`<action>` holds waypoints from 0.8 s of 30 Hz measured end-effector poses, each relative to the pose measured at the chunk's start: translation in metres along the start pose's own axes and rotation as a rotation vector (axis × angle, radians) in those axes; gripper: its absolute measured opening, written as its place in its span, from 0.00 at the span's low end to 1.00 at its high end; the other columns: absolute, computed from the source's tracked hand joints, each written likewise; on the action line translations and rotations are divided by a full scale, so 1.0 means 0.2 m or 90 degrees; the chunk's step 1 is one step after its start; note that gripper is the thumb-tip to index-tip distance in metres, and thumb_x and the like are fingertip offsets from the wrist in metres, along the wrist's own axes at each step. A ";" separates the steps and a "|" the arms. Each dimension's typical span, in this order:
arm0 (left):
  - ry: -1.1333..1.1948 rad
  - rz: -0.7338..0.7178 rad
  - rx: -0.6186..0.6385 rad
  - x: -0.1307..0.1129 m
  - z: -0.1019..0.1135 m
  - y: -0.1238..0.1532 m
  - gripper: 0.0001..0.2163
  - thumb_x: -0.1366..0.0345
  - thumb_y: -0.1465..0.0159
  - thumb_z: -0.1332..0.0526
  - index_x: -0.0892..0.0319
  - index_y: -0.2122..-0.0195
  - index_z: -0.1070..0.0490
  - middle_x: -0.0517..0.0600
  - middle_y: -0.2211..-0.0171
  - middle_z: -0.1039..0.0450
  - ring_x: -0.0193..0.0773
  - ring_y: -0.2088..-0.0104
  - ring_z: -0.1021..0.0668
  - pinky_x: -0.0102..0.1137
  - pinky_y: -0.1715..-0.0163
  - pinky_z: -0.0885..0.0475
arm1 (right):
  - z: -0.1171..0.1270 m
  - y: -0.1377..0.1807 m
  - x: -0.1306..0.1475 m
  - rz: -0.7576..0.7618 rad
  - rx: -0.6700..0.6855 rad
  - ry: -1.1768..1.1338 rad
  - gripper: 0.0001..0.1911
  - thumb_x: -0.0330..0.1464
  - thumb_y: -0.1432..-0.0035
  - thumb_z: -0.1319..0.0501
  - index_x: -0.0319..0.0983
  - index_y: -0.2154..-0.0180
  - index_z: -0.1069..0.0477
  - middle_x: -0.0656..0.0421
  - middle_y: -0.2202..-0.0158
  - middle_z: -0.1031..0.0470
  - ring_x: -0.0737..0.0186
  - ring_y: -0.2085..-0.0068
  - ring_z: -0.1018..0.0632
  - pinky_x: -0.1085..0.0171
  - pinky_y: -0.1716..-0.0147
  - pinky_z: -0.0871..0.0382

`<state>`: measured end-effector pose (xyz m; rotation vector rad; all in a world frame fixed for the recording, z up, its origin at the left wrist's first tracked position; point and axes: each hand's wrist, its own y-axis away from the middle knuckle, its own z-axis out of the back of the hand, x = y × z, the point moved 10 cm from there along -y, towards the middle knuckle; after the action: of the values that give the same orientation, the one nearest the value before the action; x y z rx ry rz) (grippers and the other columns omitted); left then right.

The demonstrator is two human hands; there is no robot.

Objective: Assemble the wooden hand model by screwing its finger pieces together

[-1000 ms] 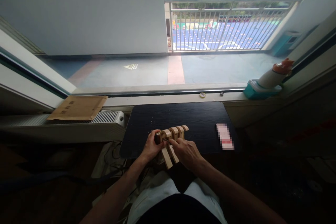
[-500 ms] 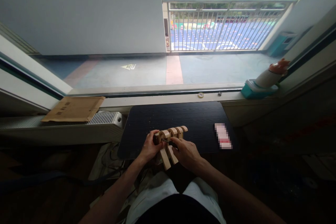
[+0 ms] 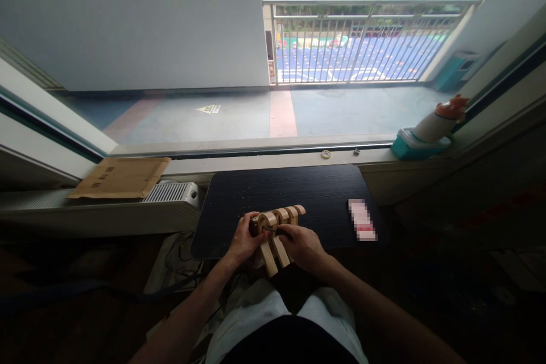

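Observation:
My left hand (image 3: 244,240) is closed round the left end of a light wooden piece (image 3: 268,259) with several curved, hook-like tops in a row and straight legs slanting down toward me. My left thumb presses on its near side, below the first curve. In my right hand (image 3: 306,245) is a slim tool (image 3: 271,229) with a dark handle and a thin metal shaft; its kind is not clear. The shaft's tip meets the wood under the first curve, close to my left thumb. Right-hand fingers partly hide the handle.
The wood is held over the near edge of a black table (image 3: 290,185) with small light crumbs on it. A blurred pink item (image 3: 362,220) lies on its right. A tape roll (image 3: 326,154) and teal box (image 3: 416,147) sit on the sill; a brown envelope (image 3: 121,176) covers the radiator (image 3: 187,193).
My right hand has shifted very slightly and the tool's angle has turned a little. Both hands keep their hold, and the wooden piece stays nearly in place.

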<state>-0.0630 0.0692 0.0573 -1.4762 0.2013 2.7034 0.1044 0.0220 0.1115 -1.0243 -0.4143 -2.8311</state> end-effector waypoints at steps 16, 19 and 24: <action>0.009 0.008 0.006 0.03 -0.01 0.00 0.24 0.58 0.50 0.35 0.57 0.53 0.36 0.52 0.55 0.33 0.44 0.54 0.29 0.40 0.52 0.33 | 0.00 0.03 0.19 0.155 0.029 0.289 0.13 0.23 0.38 0.51 0.38 0.57 0.31 0.54 0.63 0.24 0.61 0.65 0.23 0.66 0.68 0.34; -0.001 0.001 0.007 0.02 -0.02 0.00 0.24 0.57 0.50 0.34 0.57 0.53 0.36 0.52 0.55 0.33 0.43 0.54 0.29 0.40 0.52 0.33 | 0.00 0.02 0.15 0.117 0.022 0.249 0.13 0.26 0.37 0.52 0.39 0.58 0.30 0.55 0.64 0.23 0.62 0.65 0.22 0.66 0.67 0.34; -0.016 -0.013 0.005 0.00 -0.02 0.01 0.24 0.56 0.49 0.34 0.56 0.52 0.37 0.52 0.54 0.34 0.43 0.53 0.29 0.40 0.51 0.33 | -0.01 0.00 0.00 -0.021 0.025 0.047 0.15 0.37 0.37 0.49 0.43 0.57 0.26 0.58 0.62 0.21 0.61 0.61 0.22 0.65 0.63 0.34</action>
<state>-0.0608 0.0675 0.0554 -1.4333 0.1948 2.7001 0.1031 0.0225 0.1104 -0.9102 -0.4805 -2.8671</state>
